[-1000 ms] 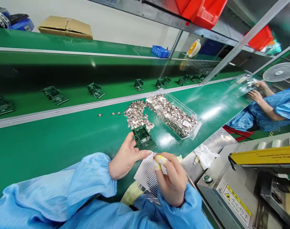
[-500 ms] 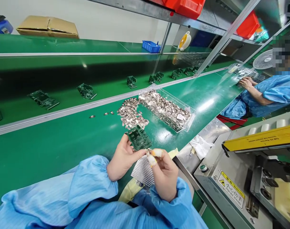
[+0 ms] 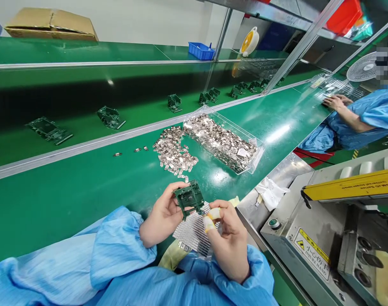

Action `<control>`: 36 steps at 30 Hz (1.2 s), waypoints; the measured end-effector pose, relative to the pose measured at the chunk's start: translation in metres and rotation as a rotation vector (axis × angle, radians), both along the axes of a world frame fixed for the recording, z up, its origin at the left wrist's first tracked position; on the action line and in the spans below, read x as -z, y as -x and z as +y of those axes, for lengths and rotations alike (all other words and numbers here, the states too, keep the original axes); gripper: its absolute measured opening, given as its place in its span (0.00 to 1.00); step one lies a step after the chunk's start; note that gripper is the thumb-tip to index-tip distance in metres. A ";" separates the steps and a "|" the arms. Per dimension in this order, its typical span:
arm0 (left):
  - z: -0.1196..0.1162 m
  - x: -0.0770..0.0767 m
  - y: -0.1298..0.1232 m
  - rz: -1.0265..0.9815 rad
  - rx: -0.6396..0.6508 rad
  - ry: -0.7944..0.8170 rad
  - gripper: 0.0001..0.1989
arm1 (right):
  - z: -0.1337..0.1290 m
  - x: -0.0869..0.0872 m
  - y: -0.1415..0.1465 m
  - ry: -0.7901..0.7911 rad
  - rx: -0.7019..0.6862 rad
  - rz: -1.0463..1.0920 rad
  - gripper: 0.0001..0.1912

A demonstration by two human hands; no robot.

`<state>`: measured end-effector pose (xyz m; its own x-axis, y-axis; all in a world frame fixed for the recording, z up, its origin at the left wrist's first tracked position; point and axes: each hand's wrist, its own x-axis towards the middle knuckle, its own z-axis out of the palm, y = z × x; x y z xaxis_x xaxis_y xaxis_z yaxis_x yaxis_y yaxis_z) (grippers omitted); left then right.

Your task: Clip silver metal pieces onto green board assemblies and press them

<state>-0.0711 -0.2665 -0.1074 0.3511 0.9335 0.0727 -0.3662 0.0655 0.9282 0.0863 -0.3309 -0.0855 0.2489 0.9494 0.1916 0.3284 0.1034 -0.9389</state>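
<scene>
Circuit board (image 3: 190,198) has turned in left fingers (image 3: 171,189).

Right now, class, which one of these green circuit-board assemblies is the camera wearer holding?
The green circuit-board assembly in the wearer's left hand; the other assemblies sit beyond the long silver metal rail.

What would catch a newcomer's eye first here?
Probably the clear tray full of metal parts on the green table, with a loose heap of them at its left. Nearer, the left hand holds a green circuit board, and the right hand, wearing yellow-and-white finger covers, is at the board's edge. At right, a machine carries a yellow bar.
</scene>
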 end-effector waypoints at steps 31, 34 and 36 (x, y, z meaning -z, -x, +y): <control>-0.012 0.010 0.007 0.391 0.048 -0.139 0.13 | 0.011 0.015 0.023 0.153 0.035 0.499 0.09; -0.010 0.008 0.007 0.381 0.061 -0.121 0.13 | 0.012 0.017 0.024 0.160 0.059 0.559 0.10; -0.010 0.007 0.007 0.358 0.067 -0.095 0.14 | 0.012 0.017 0.025 0.150 0.068 0.571 0.10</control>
